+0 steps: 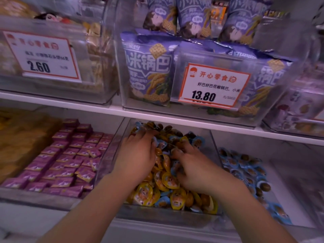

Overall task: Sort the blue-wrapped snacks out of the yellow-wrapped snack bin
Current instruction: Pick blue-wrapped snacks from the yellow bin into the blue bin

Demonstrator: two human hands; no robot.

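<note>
On the far left of the lower shelf sits a blurred bin of tan goods, and just right of it a clear bin of purple-wrapped squares (70, 155), laid mostly flat in rough rows. Above them, on the upper shelf, a white price card (43, 57) with a red border reads 2.60 under red Chinese characters; its small print is too blurred to read.

Centre now: the clear middle bin (168, 215) holds a loose heap of small rounded packs. Yellow-wrapped snacks (145, 192) crowd its near end, tipped every way, so no shared long axis shows. Blue-wrapped snacks (199, 142) lie mixed among them, mostly toward the far right corner, with a few at the near edge.

The left hand (138, 155) is palm down in the heap, fingers curled into the far packs; whether it grips one, I cannot tell. The right hand (196, 170) is beside it, palm down, fingers bent into the pile with packs tucked under them; a firm hold cannot be made out.

Above, purple bags (149, 71) stand upright, printed 小米锅巴. A second card (213, 85) reads 开心零食 and 13.80.

To the right, a neighbouring bin (249, 174) holds blue packs only.
</note>
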